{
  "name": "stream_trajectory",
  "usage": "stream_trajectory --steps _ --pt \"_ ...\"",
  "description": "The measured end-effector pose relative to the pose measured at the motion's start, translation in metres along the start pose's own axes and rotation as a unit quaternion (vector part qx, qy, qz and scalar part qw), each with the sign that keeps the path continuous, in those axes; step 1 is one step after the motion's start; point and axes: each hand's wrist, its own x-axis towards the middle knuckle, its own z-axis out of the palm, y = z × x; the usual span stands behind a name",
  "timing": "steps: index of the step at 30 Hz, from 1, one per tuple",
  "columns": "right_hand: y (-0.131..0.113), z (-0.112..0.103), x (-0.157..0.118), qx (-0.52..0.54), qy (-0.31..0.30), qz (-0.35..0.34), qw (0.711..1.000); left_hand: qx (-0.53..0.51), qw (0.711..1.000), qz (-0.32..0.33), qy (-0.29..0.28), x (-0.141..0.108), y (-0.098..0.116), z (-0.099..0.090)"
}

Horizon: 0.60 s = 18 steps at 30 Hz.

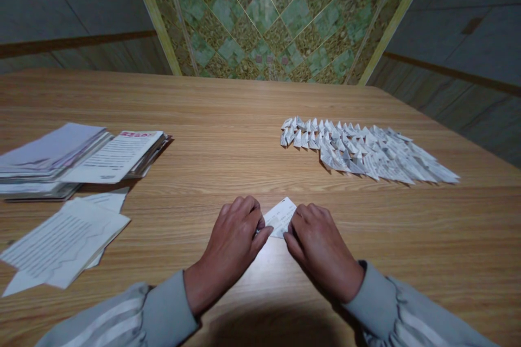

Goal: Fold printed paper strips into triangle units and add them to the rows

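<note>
A small folded piece of white printed paper (281,216) is held just above the table, in front of me. My left hand (240,233) pinches its left side between thumb and curled fingers. On the right side, my right hand (319,244) grips it the same way, thumb toward the middle. The paper's upper corner points away from me between the two hands. My fingers hide its side edges, so the full shape of the fold cannot be made out.
Several folded paper pieces (366,152) with pointed tips stand in rows at the right. To the left are stacks of booklets and papers (52,146), with loose lined sheets (69,236) nearer me. The wooden table (220,119) reaches toward a patterned tile wall (264,16).
</note>
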Motion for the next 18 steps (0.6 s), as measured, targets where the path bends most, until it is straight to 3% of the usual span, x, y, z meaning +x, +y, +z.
stream_trajectory --steps 14,18 --pt "-0.0006 0.0004 -0.0005 -0.025 -0.004 -0.008 1.000 0.008 1.000 -0.013 0.009 0.0007 0.0009 0.0007" --pt "0.0018 -0.0001 0.0011 -0.008 -0.007 -0.007 1.000 0.019 0.997 0.059 0.040 -0.0002 -0.0013 0.0038"
